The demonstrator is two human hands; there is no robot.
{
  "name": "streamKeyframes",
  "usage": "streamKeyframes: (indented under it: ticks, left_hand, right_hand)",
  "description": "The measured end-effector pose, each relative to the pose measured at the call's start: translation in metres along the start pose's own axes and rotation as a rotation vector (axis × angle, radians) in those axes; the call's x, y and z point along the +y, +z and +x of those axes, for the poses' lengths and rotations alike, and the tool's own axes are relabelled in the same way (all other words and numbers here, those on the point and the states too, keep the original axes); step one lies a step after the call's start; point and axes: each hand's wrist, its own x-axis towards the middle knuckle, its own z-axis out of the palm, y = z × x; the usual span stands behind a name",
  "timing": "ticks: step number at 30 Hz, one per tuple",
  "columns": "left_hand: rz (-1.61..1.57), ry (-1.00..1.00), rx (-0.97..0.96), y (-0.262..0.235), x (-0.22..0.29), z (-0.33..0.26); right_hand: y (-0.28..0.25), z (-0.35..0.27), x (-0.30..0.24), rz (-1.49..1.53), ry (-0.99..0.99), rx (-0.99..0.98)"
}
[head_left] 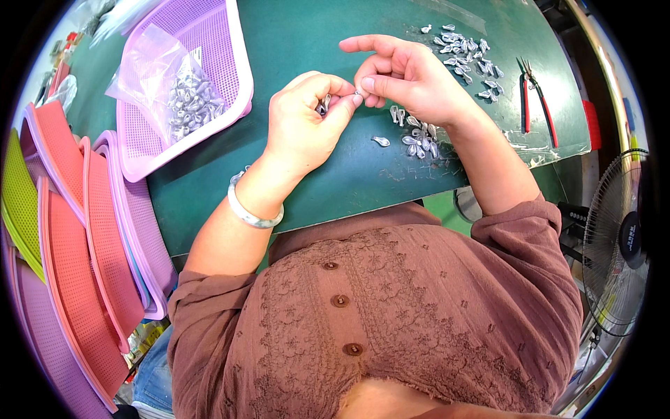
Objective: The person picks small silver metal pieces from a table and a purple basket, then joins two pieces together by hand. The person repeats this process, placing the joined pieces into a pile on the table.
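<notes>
A brown button-front blouse (412, 307) with embroidered panels is nearest, its sleeves ending around the elbows. To the left stand nested perforated plastic baskets (66, 279) in coral, lilac and lime green; to the right is a wire-caged fan (614, 241).

Beyond the blouse, both forearms reach over a dark green surface (321, 192). A pale bangle (251, 214) circles the left wrist. The left hand (300, 122) pinches a tiny silvery piece (358, 93) between thumb and forefinger, with more metallic pieces (323, 105) tucked in its curled fingers. The right hand's (412, 80) grip closes on the same tiny piece from the other side, its forefinger extended to the left.

Just beside the right forearm lies a small cluster of silvery teardrop-shaped pieces (421, 140), with one loose piece (380, 141) to its left. Red-handled pliers (536, 105) lie farther right. At the left, a lilac perforated basket (241, 77) holds a clear plastic bag (143, 70) of similar grey pieces (192, 101). Past the right hand, a larger scattered group of silvery pieces (464, 52) covers the surface's far part.
</notes>
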Motion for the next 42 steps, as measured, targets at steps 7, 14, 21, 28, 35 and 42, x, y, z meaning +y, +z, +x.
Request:
streamKeyframes:
  ticks: [7,14,21,28,35,42]
  left_hand:
    - [-0.264,-0.328,-0.019,-0.003,-0.002,0.002]
    - [-0.959,-0.693,0.099,-0.01,-0.016,0.009]
    - [-1.189,-0.713,-0.019,-0.016,-0.022,0.01]
    - [-1.156,-0.75,-0.069,-0.015,-0.017,0.009]
    - [-1.058,-0.752,-0.18,-0.014,-0.008,0.008]
    - [-0.945,-0.757,-0.186,-0.012,-0.002,0.007]
  right_hand:
    - [-0.01,-0.002,0.0,-0.305,-0.135,-0.021]
    - [-0.007,-0.011,-0.011,-0.741,-0.207,-0.433]
    - [-0.001,-0.012,-0.002,-0.834,-0.321,-0.411]
    - [-0.007,-0.004,-0.001,-0.387,-0.234,-0.103]
    - [-0.004,0.002,0.002,0.087,-0.183,-0.035]
    - [-0.002,0.004,0.005,0.122,-0.144,-0.049]
